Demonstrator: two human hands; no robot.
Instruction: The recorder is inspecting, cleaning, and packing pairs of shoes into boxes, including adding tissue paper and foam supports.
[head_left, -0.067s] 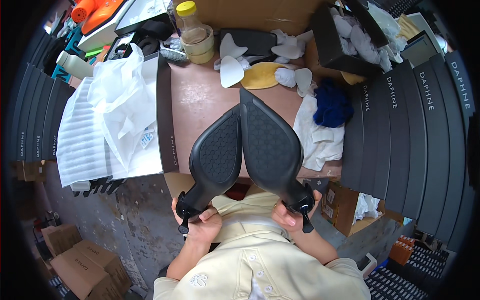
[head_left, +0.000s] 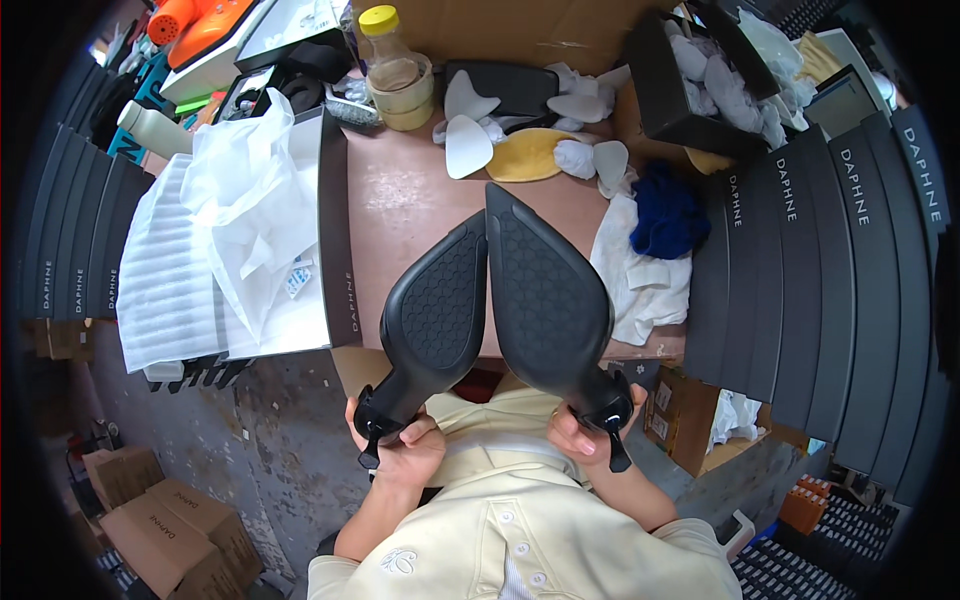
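My left hand (head_left: 412,452) is closed round the heel end of a black high-heeled shoe (head_left: 436,300). In my right hand (head_left: 578,440) I grip a second black high-heeled shoe (head_left: 548,275) the same way. Both shoes are held up over the table's near edge, with their patterned soles toward me and their pointed toes away. Near the toes the two shoes come together, while their heels spread apart to either side. The uppers are mostly hidden behind the soles.
An open box (head_left: 336,230) with white wrapping paper (head_left: 240,170) stands at the left. White and blue cloths (head_left: 668,210) lie right of the shoes. At the back are a yellow-capped bottle (head_left: 378,22), white pads (head_left: 467,148) and a yellow pad (head_left: 525,155). Dark shoeboxes (head_left: 800,270) line the right.
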